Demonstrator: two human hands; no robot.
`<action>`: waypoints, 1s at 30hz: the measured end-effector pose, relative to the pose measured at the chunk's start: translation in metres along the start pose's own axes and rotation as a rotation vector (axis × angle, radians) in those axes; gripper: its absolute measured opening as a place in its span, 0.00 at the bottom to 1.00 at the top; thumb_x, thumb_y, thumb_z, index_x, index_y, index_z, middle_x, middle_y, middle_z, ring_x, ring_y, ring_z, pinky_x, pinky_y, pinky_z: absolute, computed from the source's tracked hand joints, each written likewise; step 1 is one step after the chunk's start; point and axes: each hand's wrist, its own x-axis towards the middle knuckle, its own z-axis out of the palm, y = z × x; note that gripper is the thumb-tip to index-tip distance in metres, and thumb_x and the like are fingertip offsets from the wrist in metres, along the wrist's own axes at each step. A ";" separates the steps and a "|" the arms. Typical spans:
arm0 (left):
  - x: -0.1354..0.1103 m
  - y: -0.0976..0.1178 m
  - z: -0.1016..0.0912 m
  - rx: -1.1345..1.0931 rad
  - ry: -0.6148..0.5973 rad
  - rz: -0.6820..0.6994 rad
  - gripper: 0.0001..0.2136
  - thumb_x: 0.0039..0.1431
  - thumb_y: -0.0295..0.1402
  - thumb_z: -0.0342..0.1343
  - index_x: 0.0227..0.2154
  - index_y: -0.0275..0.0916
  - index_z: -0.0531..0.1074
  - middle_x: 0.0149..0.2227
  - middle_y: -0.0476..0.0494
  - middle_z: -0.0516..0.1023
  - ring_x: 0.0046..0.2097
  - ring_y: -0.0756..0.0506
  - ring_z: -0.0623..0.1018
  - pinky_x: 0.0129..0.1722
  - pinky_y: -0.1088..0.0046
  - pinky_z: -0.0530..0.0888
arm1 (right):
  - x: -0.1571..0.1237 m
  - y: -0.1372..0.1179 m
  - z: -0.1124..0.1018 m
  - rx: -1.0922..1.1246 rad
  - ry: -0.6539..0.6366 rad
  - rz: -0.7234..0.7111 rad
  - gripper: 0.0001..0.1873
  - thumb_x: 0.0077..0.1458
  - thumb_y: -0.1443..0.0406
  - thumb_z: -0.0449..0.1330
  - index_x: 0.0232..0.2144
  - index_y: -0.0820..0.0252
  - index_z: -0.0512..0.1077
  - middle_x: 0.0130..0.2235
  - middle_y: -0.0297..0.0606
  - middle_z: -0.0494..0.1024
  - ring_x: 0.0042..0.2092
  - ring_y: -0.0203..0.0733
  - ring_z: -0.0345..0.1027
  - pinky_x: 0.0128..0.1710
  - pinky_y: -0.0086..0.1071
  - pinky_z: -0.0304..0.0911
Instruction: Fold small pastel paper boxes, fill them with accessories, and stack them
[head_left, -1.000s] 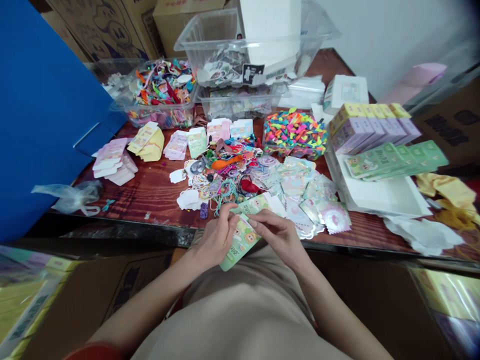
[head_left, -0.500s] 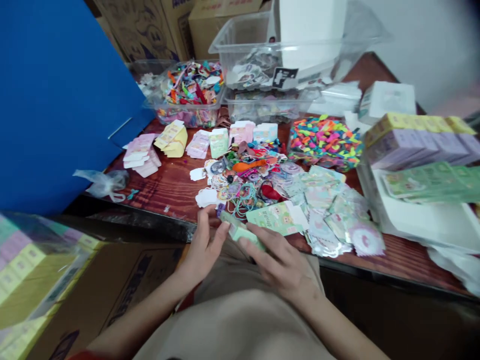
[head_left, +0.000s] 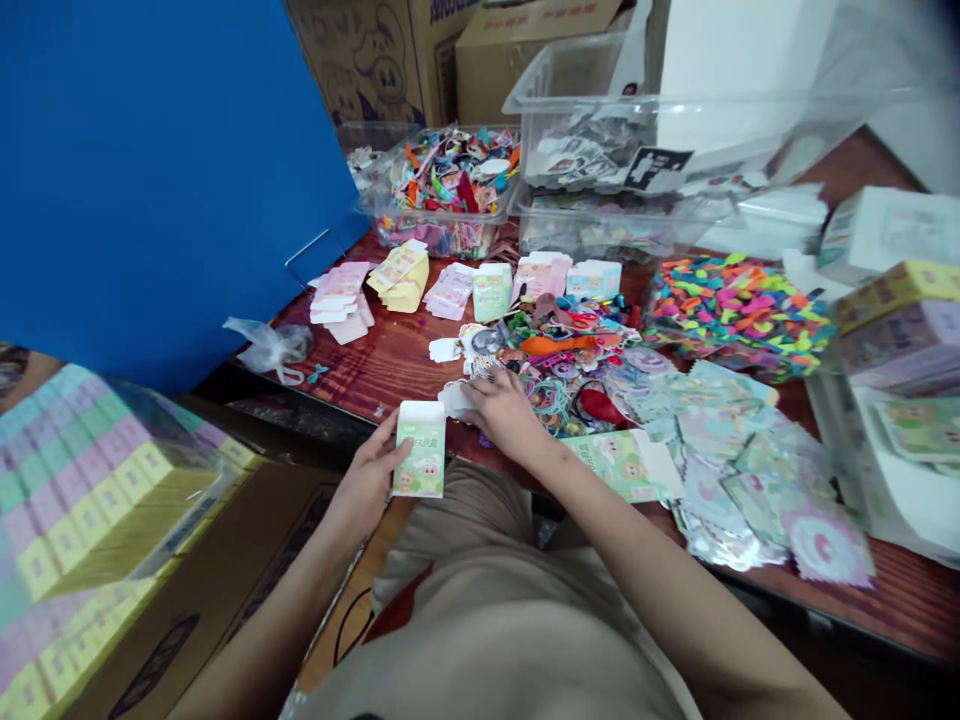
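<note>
A pale green carton (head_left: 420,450) with cartoon faces — beside a blue board (head_left: 150,170) and multicoloured clips (head_left: 739,300).

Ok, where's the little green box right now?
In the head view the little green box is left of centre, held upright in the left hand at the near edge of the table, just left of the right hand.

Pretty cramped corner tbh. There's a dark reddish wood bench (head_left: 390,365) with a big blue board (head_left: 150,170) standing along its left side. Brown cardboard boxes (head_left: 390,60) are stacked behind it (one has a cartoon print). A pale wall (head_left: 919,60) shows at far right, kinda blurry. Another cardboard carton (head_left: 225,590) sits low at left, under the bench edge. Light is soft and even.
</note>
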 end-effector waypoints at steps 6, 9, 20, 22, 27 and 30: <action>0.012 -0.013 -0.007 0.109 0.067 0.109 0.36 0.43 0.37 0.66 0.58 0.36 0.69 0.46 0.41 0.82 0.45 0.39 0.81 0.40 0.69 0.76 | 0.000 0.012 0.008 0.054 0.003 -0.039 0.09 0.63 0.62 0.59 0.40 0.55 0.80 0.44 0.40 0.82 0.54 0.53 0.63 0.58 0.46 0.54; 0.016 -0.020 -0.003 0.301 0.098 0.248 0.28 0.51 0.43 0.59 0.54 0.36 0.72 0.48 0.40 0.81 0.49 0.40 0.79 0.45 0.67 0.75 | -0.005 0.019 0.013 0.149 0.077 -0.036 0.08 0.61 0.63 0.61 0.38 0.54 0.80 0.43 0.38 0.83 0.53 0.52 0.64 0.57 0.47 0.54; 0.001 -0.028 0.040 1.356 0.135 0.650 0.33 0.47 0.45 0.66 0.53 0.39 0.60 0.51 0.35 0.77 0.50 0.34 0.80 0.45 0.59 0.76 | -0.042 0.001 -0.007 0.871 0.396 0.303 0.18 0.61 0.52 0.58 0.29 0.60 0.75 0.23 0.32 0.73 0.26 0.37 0.65 0.27 0.29 0.61; 0.002 -0.035 0.048 1.382 0.096 0.732 0.30 0.48 0.44 0.65 0.52 0.39 0.61 0.47 0.35 0.78 0.50 0.35 0.80 0.45 0.61 0.76 | -0.054 -0.007 -0.010 0.759 0.388 0.245 0.16 0.62 0.55 0.58 0.30 0.60 0.77 0.28 0.35 0.76 0.30 0.39 0.68 0.32 0.31 0.64; -0.001 -0.051 0.070 1.362 -0.007 0.831 0.28 0.49 0.41 0.64 0.52 0.39 0.62 0.45 0.37 0.79 0.48 0.35 0.81 0.43 0.63 0.76 | -0.094 -0.016 -0.026 0.351 0.484 0.146 0.16 0.66 0.60 0.53 0.45 0.61 0.78 0.35 0.42 0.75 0.38 0.44 0.70 0.38 0.36 0.68; -0.003 -0.059 0.083 1.326 -0.116 0.907 0.29 0.51 0.44 0.63 0.53 0.40 0.63 0.46 0.37 0.79 0.47 0.35 0.81 0.42 0.63 0.76 | -0.123 0.009 -0.047 0.273 0.639 0.236 0.14 0.66 0.62 0.54 0.45 0.58 0.77 0.36 0.40 0.76 0.40 0.42 0.71 0.40 0.35 0.68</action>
